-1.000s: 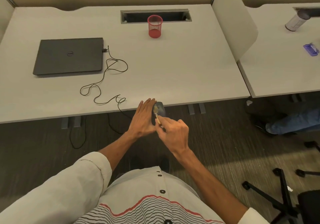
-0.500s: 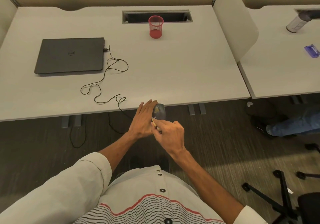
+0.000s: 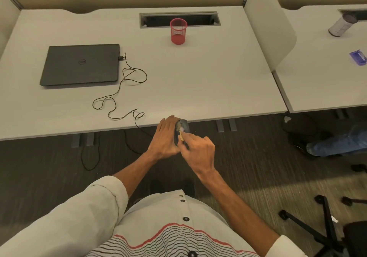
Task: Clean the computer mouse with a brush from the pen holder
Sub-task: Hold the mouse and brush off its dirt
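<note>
Leftmost, a closed dark laptop (image 3: 81, 65) lies flat on the pale surface (image 3: 198, 82), and a thin black cable (image 3: 123, 89) runs from its right edge in loose loops toward the front edge and drops over it. Right of that, at the front edge, the left hand (image 3: 165, 137) is turned with its back to the camera. Its fingers are straight and together, laid flat against the left side of the computer mouse (image 3: 184, 126); the thumb is hidden. Far back, near the cable slot, the red mesh pen holder (image 3: 178, 31) stands upright, well apart from the hands. The dark mouse sits between the two hands at the surface's front edge, most of it out over the floor. The pale end of the brush (image 3: 181, 132) touches the mouse's top. The right hand (image 3: 198, 151) has its fingers curled, pinching the brush handle just beside the mouse. Further right, a white divider (image 3: 266, 28) separates a second surface, where a pale cylinder (image 3: 340, 25) lies on its side and a small blue object (image 3: 358, 57) rests. Below, a chair base (image 3: 321, 221) stands on the floor.
</note>
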`<action>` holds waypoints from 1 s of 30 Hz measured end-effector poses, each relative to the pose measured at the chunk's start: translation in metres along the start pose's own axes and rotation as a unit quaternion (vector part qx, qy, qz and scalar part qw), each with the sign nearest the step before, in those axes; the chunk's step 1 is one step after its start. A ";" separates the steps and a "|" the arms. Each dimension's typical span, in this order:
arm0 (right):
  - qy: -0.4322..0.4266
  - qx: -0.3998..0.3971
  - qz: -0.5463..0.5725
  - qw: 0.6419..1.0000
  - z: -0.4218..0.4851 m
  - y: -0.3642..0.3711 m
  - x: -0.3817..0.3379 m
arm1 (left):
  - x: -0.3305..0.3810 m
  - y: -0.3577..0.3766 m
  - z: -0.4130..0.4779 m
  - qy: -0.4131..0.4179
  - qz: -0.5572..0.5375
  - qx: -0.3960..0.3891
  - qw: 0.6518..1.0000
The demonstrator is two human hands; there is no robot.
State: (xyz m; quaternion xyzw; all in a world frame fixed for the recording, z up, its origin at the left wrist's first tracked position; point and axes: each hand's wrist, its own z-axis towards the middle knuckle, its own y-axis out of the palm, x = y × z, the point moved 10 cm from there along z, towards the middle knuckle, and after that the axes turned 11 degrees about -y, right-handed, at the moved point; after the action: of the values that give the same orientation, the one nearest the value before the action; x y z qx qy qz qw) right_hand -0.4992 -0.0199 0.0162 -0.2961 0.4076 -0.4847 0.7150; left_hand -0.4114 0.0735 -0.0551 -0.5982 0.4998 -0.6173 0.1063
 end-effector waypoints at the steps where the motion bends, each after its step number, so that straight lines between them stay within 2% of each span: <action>1: -0.001 -0.002 0.007 1.000 0.000 0.002 -0.002 | 0.000 0.000 0.000 0.001 -0.004 -0.002 1.000; 7: -0.008 0.005 0.052 0.999 0.002 0.004 -0.007 | -0.003 0.001 -0.001 -0.004 -0.003 -0.018 1.000; 12: -0.005 0.020 0.024 1.000 0.007 -0.004 0.005 | -0.001 -0.003 -0.001 0.002 0.000 -0.003 1.000; 17: -0.028 0.000 -0.017 0.999 0.014 -0.001 0.005 | 0.001 -0.002 0.000 0.002 -0.001 -0.009 1.000; 22: -0.046 -0.019 0.017 0.999 0.010 0.011 -0.002 | 0.001 -0.004 0.001 -0.006 -0.015 -0.016 1.000; 30: 0.042 0.000 0.110 0.993 0.010 0.006 0.026 | -0.007 -0.004 0.002 -0.018 -0.005 -0.004 1.000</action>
State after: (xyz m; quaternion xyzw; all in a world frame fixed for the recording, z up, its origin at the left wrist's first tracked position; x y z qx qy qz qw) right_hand -0.4826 -0.0415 0.0086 -0.2288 0.4670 -0.4156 0.7463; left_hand -0.4057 0.0798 -0.0569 -0.6119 0.4974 -0.6051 0.1102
